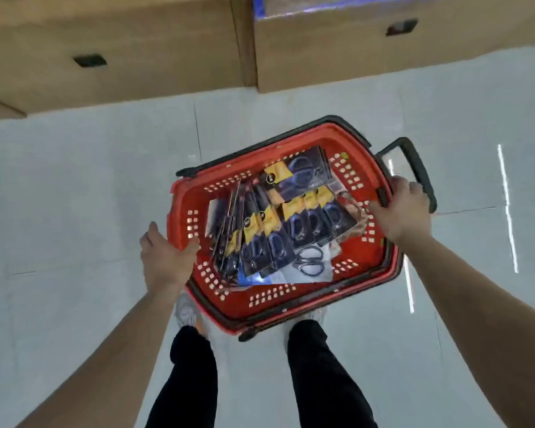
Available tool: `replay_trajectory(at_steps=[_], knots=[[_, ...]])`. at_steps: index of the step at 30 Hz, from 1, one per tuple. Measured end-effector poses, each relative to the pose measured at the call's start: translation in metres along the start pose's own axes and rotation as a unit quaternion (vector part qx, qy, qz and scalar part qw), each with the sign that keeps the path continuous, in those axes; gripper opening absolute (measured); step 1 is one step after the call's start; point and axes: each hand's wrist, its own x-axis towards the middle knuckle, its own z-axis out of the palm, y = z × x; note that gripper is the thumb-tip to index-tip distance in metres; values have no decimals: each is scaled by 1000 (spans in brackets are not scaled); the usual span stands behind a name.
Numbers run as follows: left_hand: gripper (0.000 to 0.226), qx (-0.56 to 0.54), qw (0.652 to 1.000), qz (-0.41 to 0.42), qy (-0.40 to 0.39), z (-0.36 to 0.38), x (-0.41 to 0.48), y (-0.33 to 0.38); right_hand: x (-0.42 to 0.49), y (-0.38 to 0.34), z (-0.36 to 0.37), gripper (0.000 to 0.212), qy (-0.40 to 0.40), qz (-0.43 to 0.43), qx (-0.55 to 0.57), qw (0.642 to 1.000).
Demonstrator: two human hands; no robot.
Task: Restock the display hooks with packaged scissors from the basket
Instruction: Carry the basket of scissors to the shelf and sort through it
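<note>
Both hands hold the red basket (pixel 183 196). The left hand (pixel 164 257) clasps its left rim with the thumb hooked inside. The right hand (pixel 405 211) curls over its right rim, perhaps also catching the black handle (pixel 414 168), though blur obscures this. Packaged scissors (pixel 294 223) lie heaped inside the basket. Cardboard boxes (pixel 105 57) stand beyond it.

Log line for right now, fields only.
left hand: grips basket rim | right hand: grips opposite rim, beside handle | packaged scissors: piled in basket | display hooks: not in view
</note>
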Motion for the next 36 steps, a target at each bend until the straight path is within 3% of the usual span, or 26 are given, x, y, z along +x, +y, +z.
replay_trajectory(at_steps=[4,9,15,19,28,36], knots=[[78,-117,992,-43,19,33,3,-22,26,20,22,69,15,17,63,998],[47,-125,988,-27,85,62,-5,-49,44,29,39,52,24,-19,17,999],[41,-138,981,-71,113,74,-7,-43,49,34,44,54,51,-19,11,998],[35,-142,982,-77,102,62,-5,-34,43,28,39,56,29,16,66,997],[34,-95,990,18,103,2,-10,-7,-27,44,23,53,54,114,179,976],[36,-24,992,116,53,-109,-90,79,-157,53,-79,47,98,215,247,940]])
